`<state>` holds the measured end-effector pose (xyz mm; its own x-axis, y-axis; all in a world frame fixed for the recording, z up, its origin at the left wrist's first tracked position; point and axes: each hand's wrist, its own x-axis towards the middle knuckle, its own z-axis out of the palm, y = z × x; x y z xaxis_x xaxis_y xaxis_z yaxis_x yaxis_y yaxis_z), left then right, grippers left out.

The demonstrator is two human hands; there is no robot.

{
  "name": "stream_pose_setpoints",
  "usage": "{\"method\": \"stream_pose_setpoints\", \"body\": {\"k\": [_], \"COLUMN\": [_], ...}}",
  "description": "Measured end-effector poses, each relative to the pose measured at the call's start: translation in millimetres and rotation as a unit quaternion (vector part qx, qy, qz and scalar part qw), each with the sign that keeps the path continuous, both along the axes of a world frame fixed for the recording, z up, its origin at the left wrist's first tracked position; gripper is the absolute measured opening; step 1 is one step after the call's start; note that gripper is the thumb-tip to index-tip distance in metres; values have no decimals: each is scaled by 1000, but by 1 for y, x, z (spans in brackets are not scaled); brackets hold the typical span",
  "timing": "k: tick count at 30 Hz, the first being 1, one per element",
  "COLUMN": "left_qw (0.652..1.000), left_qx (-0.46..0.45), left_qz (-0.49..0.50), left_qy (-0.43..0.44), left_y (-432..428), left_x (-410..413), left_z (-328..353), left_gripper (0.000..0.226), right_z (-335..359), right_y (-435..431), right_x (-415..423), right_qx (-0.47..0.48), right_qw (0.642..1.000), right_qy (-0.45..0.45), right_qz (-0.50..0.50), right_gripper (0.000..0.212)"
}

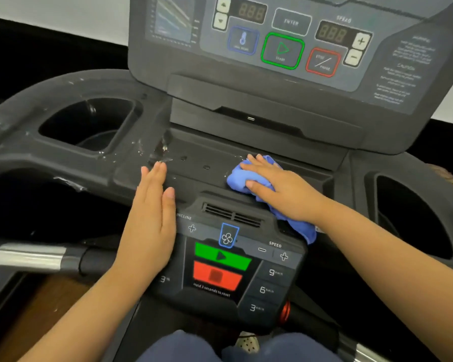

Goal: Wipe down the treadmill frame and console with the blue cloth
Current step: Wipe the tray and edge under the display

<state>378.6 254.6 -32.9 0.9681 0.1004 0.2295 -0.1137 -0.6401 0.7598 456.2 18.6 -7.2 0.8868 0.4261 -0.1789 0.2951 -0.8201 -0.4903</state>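
Observation:
My right hand (280,188) presses the bunched blue cloth (239,178) onto the flat dark shelf of the treadmill console (207,155), right of centre, just below the display. One end of the cloth trails out under my wrist. My left hand (151,220) lies flat with fingers straight on the left part of the lower control panel (236,267) and the shelf edge, holding nothing. Wet streaks and white specks mark the shelf above my left fingertips.
The upright display (285,40) with start and stop buttons rises behind the shelf. Deep cup holders sit at the left (89,124) and right (413,215). A chrome-and-black handlebar (37,257) sticks out at lower left. My knees show at the bottom.

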Motion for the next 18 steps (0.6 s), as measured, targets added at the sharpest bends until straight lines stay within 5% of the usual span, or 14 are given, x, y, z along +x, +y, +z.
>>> {"method": "stream_pose_setpoints", "body": {"k": [12, 18], "left_qw": [998, 999], "left_qx": [-56, -2], "left_qz": [26, 42], "left_qy": [-23, -12], "left_y": [-3, 0], "left_x": [-4, -2], "left_z": [-2, -4], "left_gripper": [61, 63], "right_z": [14, 22], "right_y": [111, 69], "right_x": [45, 30], "right_qx": [-27, 62], "right_qw": [994, 987], "right_qy": [36, 135], "right_qz": [97, 53], "right_gripper": [44, 35]}}
